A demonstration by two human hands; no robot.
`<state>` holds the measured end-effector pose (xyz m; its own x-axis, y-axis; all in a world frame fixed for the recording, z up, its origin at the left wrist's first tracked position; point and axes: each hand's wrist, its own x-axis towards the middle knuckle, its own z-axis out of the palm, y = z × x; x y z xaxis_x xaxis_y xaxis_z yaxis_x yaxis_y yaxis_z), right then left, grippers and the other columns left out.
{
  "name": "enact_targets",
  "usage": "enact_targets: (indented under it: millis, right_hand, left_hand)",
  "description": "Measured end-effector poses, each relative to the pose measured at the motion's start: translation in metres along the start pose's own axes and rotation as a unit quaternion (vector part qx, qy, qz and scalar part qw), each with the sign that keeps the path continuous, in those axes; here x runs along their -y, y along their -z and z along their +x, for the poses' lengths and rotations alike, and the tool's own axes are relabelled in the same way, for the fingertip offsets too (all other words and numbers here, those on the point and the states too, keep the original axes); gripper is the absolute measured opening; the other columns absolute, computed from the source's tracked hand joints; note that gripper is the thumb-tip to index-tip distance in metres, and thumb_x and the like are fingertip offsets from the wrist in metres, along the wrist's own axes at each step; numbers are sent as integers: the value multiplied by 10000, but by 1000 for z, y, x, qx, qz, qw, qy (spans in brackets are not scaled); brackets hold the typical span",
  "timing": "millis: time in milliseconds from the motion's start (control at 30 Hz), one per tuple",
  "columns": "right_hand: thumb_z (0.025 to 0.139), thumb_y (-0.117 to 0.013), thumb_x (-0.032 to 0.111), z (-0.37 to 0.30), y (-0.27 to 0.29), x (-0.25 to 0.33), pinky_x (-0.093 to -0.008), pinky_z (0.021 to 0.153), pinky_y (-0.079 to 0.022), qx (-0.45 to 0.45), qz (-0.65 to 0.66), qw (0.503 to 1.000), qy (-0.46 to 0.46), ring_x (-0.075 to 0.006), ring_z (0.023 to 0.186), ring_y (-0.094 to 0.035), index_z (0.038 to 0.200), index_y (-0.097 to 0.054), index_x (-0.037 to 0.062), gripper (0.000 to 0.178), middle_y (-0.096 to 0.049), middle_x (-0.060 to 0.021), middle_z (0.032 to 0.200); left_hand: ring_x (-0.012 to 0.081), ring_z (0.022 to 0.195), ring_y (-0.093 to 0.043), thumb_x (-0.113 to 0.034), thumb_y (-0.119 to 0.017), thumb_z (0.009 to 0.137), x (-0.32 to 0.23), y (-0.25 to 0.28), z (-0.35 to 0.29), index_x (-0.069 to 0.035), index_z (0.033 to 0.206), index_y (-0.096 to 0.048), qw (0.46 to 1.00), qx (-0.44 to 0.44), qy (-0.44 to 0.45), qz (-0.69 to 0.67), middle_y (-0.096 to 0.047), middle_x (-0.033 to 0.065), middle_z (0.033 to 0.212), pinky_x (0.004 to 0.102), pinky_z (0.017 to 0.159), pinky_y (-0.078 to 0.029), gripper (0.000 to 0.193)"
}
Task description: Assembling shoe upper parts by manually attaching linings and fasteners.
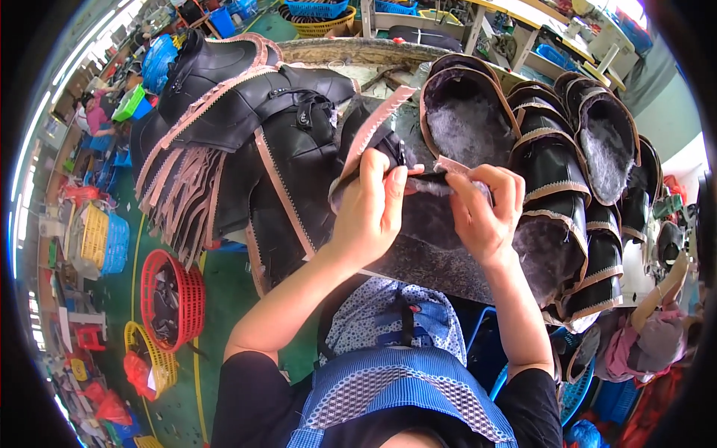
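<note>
Above the desk (pixel 441 272), at chest height: black fur-lined boot upper (pixel 426 205), long axis running left-right between both hands, left hand (pixel 371 205) grip clamped on its pink-trimmed edge, right hand (pixel 485 213) grip pinching the opposite end, equally near.

Shoe workshop, stacked boot uppers (pixel 553 187), baskets (pixel 175 299)

Bright daylight from windows at the upper corners, soft shadows, strong fisheye bending, dark rim, centre sharp
</note>
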<state>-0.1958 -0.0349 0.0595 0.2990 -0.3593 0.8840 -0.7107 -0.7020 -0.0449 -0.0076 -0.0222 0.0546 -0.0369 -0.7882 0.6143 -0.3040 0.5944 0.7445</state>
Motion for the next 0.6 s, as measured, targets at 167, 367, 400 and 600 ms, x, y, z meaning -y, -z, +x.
enact_targets:
  millis: [167,367,400,600]
  right_hand:
    - [672,-722,50,-19,-5,24,-348,686,-450,105,21,994,-7,-221,751,-550,1034,-696,31,364,-546,-31,853]
    - [833,-702,56,-28,-4,50,-328,585,-514,169,112,953,-224,-273,618,-650,984,-666,11,162,-657,-134,765]
    - [853,-685,58,-26,-3,48,-340,608,-518,171,129,951,-223,-304,673,-674,949,-652,13,110,-671,-149,793]
    - [915,-637,94,-42,-11,63,-365,561,-513,169,241,896,-334,-278,642,-683,926,-610,15,85,-672,-164,784]
  left_hand:
    - [187,618,-493,-126,-459,1036,22,0,-28,0,999,-401,996,-7,38,78,-497,95,775,326,601,-447,144]
    - [335,781,-694,-100,-492,1013,14,-1,-44,36,1127,-466,997,15,-1,80,-685,203,968,380,644,-532,179]
    - [335,781,-694,-100,-492,1013,16,-2,-46,36,1127,-466,997,18,-1,79,-685,203,968,380,644,-532,179]
    - [318,750,-702,-73,-496,1009,17,1,-56,34,1123,-469,998,27,30,41,-695,189,964,360,613,-531,160]
